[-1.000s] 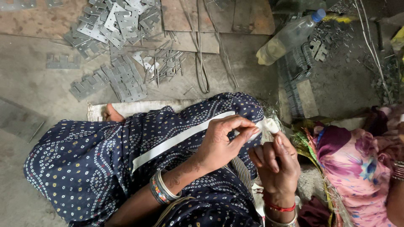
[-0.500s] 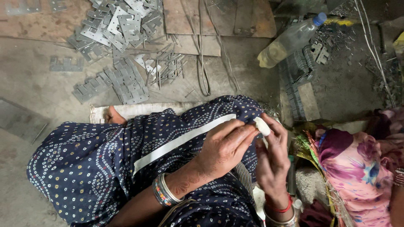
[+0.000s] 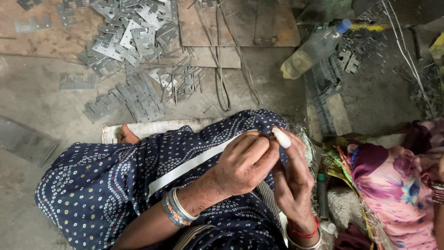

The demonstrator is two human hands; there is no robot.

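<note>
Pinching a white strip running lower-left to upper-right, left hand; right hand curled around white-wrapped finger

clear plastic bottle, blue cap, lying tilted on the floor at upper right; no labels, signs or screens.

Garment dark navy, white and yellow dots, white stripe. Wrapped finger white. Bangles silver, multicoloured. Wrist band red. Bottle clear, blue cap. Metal plates grey. Neighbouring cloth pink floral.
</note>
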